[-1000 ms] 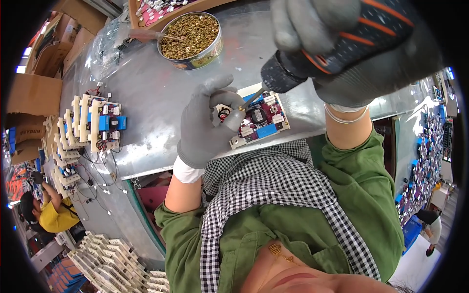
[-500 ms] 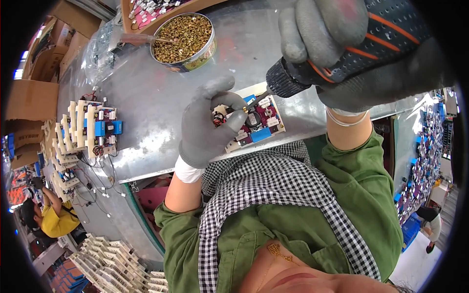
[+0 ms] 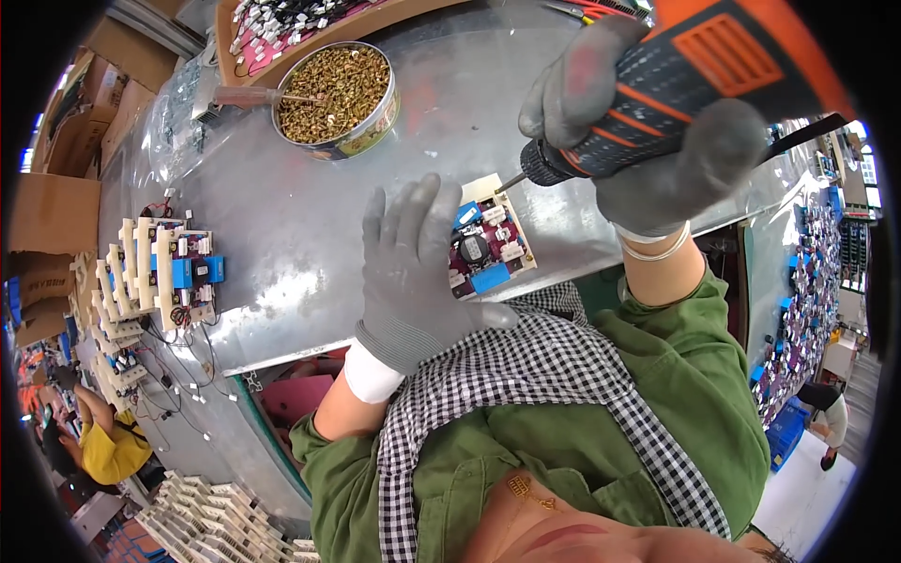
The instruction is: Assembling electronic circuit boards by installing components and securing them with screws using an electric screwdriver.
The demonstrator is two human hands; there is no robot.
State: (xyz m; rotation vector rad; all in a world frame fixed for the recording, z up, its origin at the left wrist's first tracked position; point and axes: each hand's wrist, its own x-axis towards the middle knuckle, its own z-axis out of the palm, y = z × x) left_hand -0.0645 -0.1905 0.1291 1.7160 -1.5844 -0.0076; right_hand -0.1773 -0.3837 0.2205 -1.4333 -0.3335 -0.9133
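A purple circuit board (image 3: pixel 486 246) with blue blocks and a round black part sits on a cream plastic base at the table's near edge. My gloved left hand (image 3: pixel 413 258) lies along the board's left side, fingers stretched and thumb out, covering part of it. In my gloved right hand (image 3: pixel 690 164) is an orange and black power screwdriver (image 3: pixel 648 113), gripped round its body. Its thin bit (image 3: pixel 510 184) points down-left, the tip by the board's upper right corner. Whether the tip touches a screw I cannot tell.
A round tin (image 3: pixel 335 98) of brass-coloured screws, with a screwdriver (image 3: pixel 249 96) across its rim, stands at the far left. Behind it is a wooden tray (image 3: pixel 282 47) of wired connectors. Stacked board assemblies (image 3: pixel 169 272) stand left, trailing wires. Two people work farther off.
My left hand has opened from a pinch at the board and spread out flat on its left. The power screwdriver's tip has moved from the board's middle to its upper right corner.
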